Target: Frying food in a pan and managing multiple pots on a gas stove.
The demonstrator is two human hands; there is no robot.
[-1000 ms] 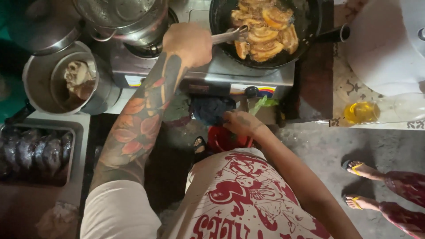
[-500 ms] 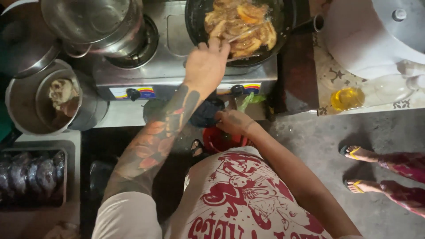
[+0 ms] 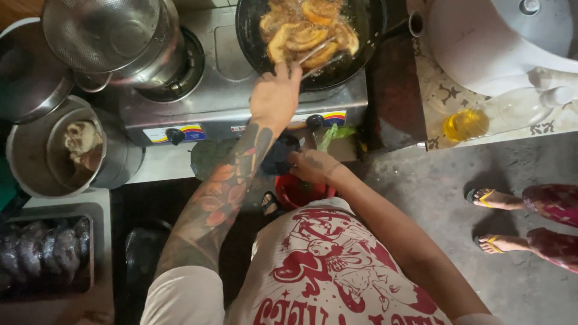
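The left hand (image 3: 276, 96) was closed around the handle of a metal utensil (image 3: 316, 51), whose far end lay among golden, browned pieces of food (image 3: 307, 33) frying in a dark pan (image 3: 361, 36) on the right burner of a two-burner stove (image 3: 223, 108). The right hand (image 3: 313, 165) hung low by the stove's front edge, just under a black control knob (image 3: 313, 122); whether its fingers were curled on anything could not be told. On the left burner stood a steel pot (image 3: 156, 54) with a mesh strainer (image 3: 99, 30) resting in it. At the stove's left edge sat a metal bowl (image 3: 30, 150) holding a pale lump of food, with a tray of dark round pieces (image 3: 42, 253) below it. A glass of yellow liquid (image 3: 465, 124) stood on the patterned table (image 3: 439, 90) to the right. Another person's sandalled feet (image 3: 490, 219) stood on the floor (image 3: 433, 198).

The likeliest trouble seemed to be hot oil: with the left forearm stretched over the pan's near rim, a careless flip could have splashed it. The pan's handle pointed toward the table and might have been knocked.
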